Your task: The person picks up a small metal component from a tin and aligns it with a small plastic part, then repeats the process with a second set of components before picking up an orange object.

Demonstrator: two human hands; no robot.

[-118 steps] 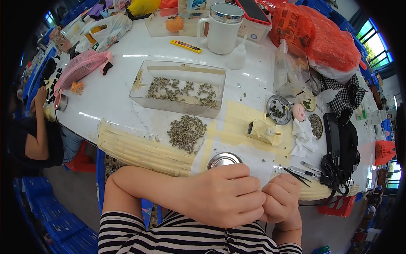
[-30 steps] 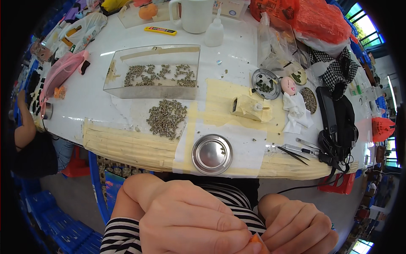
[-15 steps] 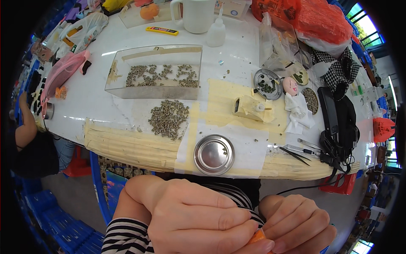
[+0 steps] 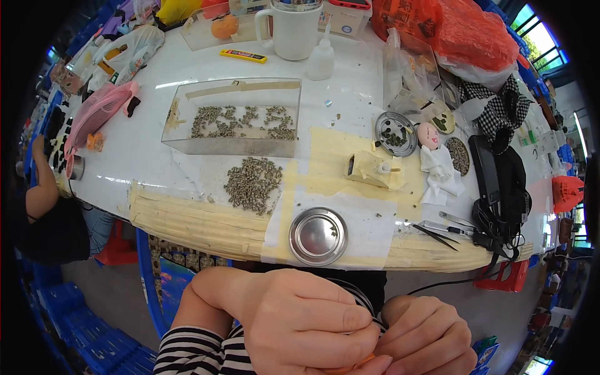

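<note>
Close to my body, below the table's front edge, my left hand (image 4: 312, 319) and my right hand (image 4: 428, 340) meet with curled fingers. Between their fingertips is a small orange thing (image 4: 365, 361), mostly hidden, so its kind does not show. Both hands are closed on it. Just beyond them, on white paper, sits a round shiny metal dish (image 4: 317, 236) with a few dark bits in it. A pile of small grey-brown pieces (image 4: 253, 185) lies to its left. Behind that pile, a clear plastic box (image 4: 231, 147) holds more such pieces.
A taped block with a peg (image 4: 375, 169) stands right of centre. Tweezers (image 4: 435, 236), a round dish of dark pieces (image 4: 396, 134) and a black device with cables (image 4: 490, 181) lie right. A white jug (image 4: 297, 31) and squeeze bottle (image 4: 321, 61) stand behind. Another person's arm (image 4: 42, 181) is far left.
The table sits slightly lower in view. My hands have drawn a little closer together, and less of the orange thing shows between the fingers.
</note>
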